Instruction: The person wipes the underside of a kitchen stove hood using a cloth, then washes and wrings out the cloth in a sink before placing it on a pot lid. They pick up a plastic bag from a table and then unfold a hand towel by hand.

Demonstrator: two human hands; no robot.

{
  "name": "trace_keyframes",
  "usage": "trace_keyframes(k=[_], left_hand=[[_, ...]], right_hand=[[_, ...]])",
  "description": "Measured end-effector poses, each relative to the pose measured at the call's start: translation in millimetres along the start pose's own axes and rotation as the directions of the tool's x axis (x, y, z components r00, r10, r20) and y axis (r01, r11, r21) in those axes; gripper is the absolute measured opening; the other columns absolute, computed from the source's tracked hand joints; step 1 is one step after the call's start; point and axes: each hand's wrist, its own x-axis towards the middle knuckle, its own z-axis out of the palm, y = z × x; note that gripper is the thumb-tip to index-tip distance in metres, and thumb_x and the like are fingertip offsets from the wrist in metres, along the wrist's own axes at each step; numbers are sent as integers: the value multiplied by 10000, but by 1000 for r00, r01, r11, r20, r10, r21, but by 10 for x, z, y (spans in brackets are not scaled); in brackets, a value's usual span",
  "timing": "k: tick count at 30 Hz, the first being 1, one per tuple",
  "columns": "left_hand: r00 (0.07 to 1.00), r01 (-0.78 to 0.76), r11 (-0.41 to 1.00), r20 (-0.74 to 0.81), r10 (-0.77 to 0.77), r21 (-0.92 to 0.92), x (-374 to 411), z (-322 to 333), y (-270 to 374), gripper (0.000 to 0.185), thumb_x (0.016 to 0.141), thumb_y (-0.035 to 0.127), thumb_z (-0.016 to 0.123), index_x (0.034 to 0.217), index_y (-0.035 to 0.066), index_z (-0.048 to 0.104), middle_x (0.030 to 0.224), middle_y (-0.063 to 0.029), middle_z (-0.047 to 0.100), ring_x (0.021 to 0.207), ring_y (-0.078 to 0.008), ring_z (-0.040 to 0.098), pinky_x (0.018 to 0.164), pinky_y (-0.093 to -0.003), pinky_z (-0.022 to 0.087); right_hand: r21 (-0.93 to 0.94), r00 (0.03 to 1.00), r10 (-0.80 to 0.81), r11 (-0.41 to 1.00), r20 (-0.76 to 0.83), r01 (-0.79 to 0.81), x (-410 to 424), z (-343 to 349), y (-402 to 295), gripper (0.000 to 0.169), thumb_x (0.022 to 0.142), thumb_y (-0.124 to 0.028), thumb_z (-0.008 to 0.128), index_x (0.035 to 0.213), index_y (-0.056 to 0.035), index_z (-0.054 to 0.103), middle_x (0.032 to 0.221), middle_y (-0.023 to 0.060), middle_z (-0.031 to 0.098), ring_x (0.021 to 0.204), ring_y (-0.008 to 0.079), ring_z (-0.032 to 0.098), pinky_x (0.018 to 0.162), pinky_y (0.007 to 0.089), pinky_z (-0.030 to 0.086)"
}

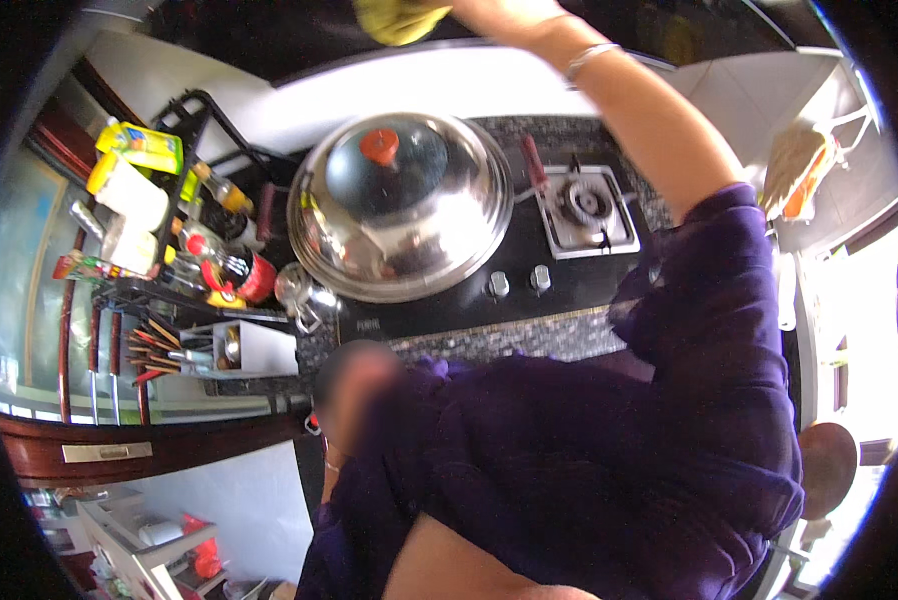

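My right hand (pixel 505 16) is raised at the top edge, holding a yellow cloth (pixel 400 19) against or close to a dark, glossy surface (pixel 306 37). Part of that hand and cloth is cut off by the picture's edge. My left hand (pixel 362 375) hangs low by the counter's front edge, so blurred that its fingers do not show. Between the two hands a large pan with a domed metal lid (pixel 419 240) and a red knob (pixel 379 146) stands on a black gas hob (pixel 449 309).
Right of the pan is a burner (pixel 587 201), with two control knobs in front. A black rack (pixel 216 120) with bottles and packets stands left. Nearer are a glass jug (pixel 296 289) and a white utensil holder (pixel 269 347) beside chopsticks (pixel 156 349). An open drawer (pixel 118 510) shows at lower left.
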Motion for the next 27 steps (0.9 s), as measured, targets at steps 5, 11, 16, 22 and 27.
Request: trace_keyframes(k=[5,11,16,22,27], left_hand=[[983,-163,941,132,128,298,-21,-227,-619,228,907,137,499,1108,37,533,1077,-78,581,1018,-168,549,896,-295,440],[987,143,990,68,-142,-8,-69,-13,-665,192,888,152,553,1036,30,557,956,-39,609,892,-128,588,804,-264,469],[967,246,968,-49,-249,-47,-223,208,-786,193,882,155,559,1024,24,562,909,-40,608,833,-123,580,766,-257,467],[858,363,912,-314,-406,-188,-684,67,-1528,249,871,203,561,1018,1,552,918,-90,625,826,-162,607,712,-275,476],[672,368,829,-496,-550,-420,-1299,41,-2618,222,875,215,547,1015,43,531,829,-101,641,710,-176,624,631,-277,483]], right_hand=[[-44,893,316,947,322,-319,-1730,157,362,143,721,-197,624,810,-85,638,875,115,595,910,288,566,855,400,425],[-38,618,546,765,566,-643,-3276,525,252,154,667,-79,591,781,5,529,850,169,554,847,341,531,792,416,439],[33,617,636,683,463,-729,-2685,1088,-206,175,641,-88,644,762,10,565,890,182,547,910,347,513,805,410,435],[313,650,542,587,533,-747,-2290,1978,-563,470,879,-283,410,1290,-53,411,1299,201,418,1190,355,403,1008,384,335],[215,918,4,972,396,-97,-2009,2936,-914,495,826,-103,485,1313,-84,401,1360,108,382,1239,267,381,1018,345,346]])
